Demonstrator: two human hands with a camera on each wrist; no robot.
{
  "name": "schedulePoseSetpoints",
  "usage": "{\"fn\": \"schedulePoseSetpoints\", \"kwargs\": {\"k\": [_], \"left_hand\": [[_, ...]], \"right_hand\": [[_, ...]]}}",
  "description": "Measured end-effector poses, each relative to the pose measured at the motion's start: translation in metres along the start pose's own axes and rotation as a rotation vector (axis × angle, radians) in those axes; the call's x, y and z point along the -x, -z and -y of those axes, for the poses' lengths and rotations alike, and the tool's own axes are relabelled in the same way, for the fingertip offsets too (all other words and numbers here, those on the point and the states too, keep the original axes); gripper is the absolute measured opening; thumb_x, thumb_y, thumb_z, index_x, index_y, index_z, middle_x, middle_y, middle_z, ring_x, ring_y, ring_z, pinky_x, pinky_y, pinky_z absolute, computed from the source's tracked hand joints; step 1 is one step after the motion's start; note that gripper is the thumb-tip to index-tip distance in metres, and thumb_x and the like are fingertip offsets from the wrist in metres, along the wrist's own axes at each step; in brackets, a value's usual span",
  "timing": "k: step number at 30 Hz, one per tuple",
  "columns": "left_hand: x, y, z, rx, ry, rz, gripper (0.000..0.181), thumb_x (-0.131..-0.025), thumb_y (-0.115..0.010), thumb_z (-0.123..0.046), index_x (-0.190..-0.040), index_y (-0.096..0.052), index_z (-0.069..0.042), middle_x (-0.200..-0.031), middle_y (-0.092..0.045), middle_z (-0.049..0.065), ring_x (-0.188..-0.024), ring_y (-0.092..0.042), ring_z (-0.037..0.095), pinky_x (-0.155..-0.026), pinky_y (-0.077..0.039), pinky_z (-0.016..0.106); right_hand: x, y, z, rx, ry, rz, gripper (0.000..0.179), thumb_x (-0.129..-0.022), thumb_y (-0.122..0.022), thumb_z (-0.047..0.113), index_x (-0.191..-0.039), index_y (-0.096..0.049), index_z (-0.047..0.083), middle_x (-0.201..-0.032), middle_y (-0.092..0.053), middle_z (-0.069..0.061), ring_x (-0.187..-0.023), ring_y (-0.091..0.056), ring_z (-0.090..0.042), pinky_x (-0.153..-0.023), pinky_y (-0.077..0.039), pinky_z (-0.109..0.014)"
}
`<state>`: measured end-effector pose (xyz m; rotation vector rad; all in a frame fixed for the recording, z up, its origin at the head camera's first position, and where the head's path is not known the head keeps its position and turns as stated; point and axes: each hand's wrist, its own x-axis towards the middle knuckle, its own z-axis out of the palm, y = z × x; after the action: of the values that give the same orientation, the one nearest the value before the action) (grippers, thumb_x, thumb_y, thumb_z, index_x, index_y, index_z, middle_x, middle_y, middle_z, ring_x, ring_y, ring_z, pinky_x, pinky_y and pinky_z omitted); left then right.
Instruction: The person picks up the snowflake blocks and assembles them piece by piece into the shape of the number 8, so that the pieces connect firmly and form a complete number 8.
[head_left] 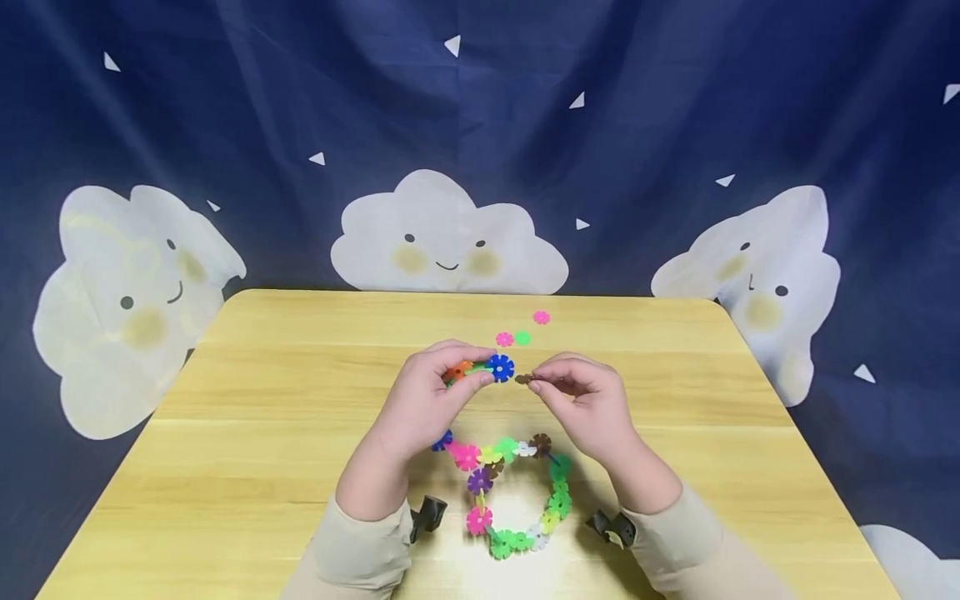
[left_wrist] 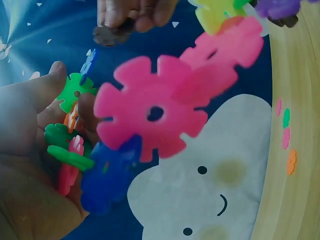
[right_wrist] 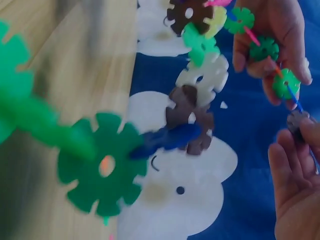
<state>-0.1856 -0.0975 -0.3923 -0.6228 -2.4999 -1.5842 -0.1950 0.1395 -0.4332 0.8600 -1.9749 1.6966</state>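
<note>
My left hand [head_left: 420, 400] grips one end of a chain of slotted plastic flower discs. At that end a blue flower disc [head_left: 499, 368] pokes out past the fingertips; green [left_wrist: 76, 93] and orange [left_wrist: 71, 119] discs sit in the hand. Between thumb and fingers my right hand [head_left: 588, 404] pinches a brown flower disc [head_left: 523, 379], very close to the blue one; whether they touch I cannot tell. Nearer the body, the rest of the chain forms a multicoloured loop [head_left: 560, 467], with a pink disc [left_wrist: 150, 107] large in the left wrist view.
Toward the table's far edge lie a loose pink disc [head_left: 542, 317], another pink disc [head_left: 505, 339] and a green disc [head_left: 522, 338]. The left wrist view also shows an orange disc [left_wrist: 292, 162] on the wooden table [head_left: 247, 433]. A dark blue cloud-patterned curtain [head_left: 285, 108] hangs behind.
</note>
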Motion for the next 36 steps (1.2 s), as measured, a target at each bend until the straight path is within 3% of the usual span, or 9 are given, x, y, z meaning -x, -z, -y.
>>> {"fn": "schedulePoseSetpoints", "kwargs": {"k": [5, 12, 20, 25, 30, 36], "left_hand": [[0.0, 0.0, 0.001, 0.002, 0.014, 0.003, 0.024, -0.1, -0.076, -0.015, -0.123, -0.079, -0.009, -0.118, -0.075, 0.002, -0.098, -0.067, 0.017, -0.078, -0.057, 0.034], [0.0, -0.002, 0.0, 0.012, 0.013, 0.012, 0.022, -0.099, -0.077, -0.015, -0.12, -0.08, -0.008, -0.117, -0.075, 0.001, -0.092, -0.065, 0.017, -0.075, -0.056, 0.032], [0.0, -0.003, -0.001, 0.037, 0.003, -0.019, 0.025, -0.099, -0.076, -0.013, -0.123, -0.079, -0.007, -0.116, -0.075, 0.003, -0.088, -0.063, 0.017, -0.072, -0.055, 0.03], [-0.001, -0.004, -0.001, 0.068, -0.005, -0.022, 0.026, -0.099, -0.076, -0.013, -0.124, -0.079, -0.009, -0.11, -0.074, 0.001, -0.079, -0.059, 0.018, -0.066, -0.051, 0.029], [-0.001, -0.008, -0.001, 0.121, -0.015, -0.028, 0.021, -0.099, -0.075, -0.007, -0.12, -0.08, -0.003, -0.1, -0.073, 0.002, -0.076, -0.058, 0.017, -0.064, -0.051, 0.026], [-0.001, -0.012, -0.001, 0.156, -0.043, -0.053, 0.019, -0.099, -0.075, -0.005, -0.116, -0.08, 0.0, -0.094, -0.072, 0.005, -0.071, -0.056, 0.017, -0.06, -0.049, 0.024]], "right_hand": [[-0.005, -0.004, 0.008, -0.003, 0.068, -0.044, 0.022, -0.084, -0.071, -0.027, -0.091, -0.075, -0.006, -0.088, -0.072, -0.021, -0.087, -0.073, -0.014, -0.078, -0.063, -0.027], [-0.007, -0.004, 0.011, 0.098, 0.146, -0.045, 0.03, -0.078, -0.074, -0.029, -0.089, -0.077, -0.001, -0.087, -0.074, -0.014, -0.084, -0.073, -0.016, -0.077, -0.062, -0.024], [-0.005, -0.006, 0.01, 0.169, 0.267, -0.131, 0.021, -0.077, -0.075, -0.02, -0.085, -0.077, -0.001, -0.081, -0.074, -0.014, -0.074, -0.071, -0.021, -0.073, -0.059, -0.02], [-0.003, -0.014, 0.009, 0.182, 0.333, -0.143, 0.016, -0.076, -0.077, -0.015, -0.083, -0.077, -0.001, -0.078, -0.073, -0.013, -0.067, -0.07, -0.024, -0.069, -0.059, -0.021], [-0.003, -0.019, 0.008, 0.25, 0.421, -0.165, 0.007, -0.085, -0.075, -0.005, -0.081, -0.076, 0.0, -0.075, -0.072, -0.012, -0.062, -0.068, -0.026, -0.063, -0.059, -0.023], [-0.002, -0.025, 0.012, 0.337, 0.485, -0.198, 0.017, -0.097, -0.071, 0.005, -0.082, -0.076, -0.001, -0.074, -0.071, -0.012, -0.058, -0.066, -0.024, -0.053, -0.054, -0.021]]}}
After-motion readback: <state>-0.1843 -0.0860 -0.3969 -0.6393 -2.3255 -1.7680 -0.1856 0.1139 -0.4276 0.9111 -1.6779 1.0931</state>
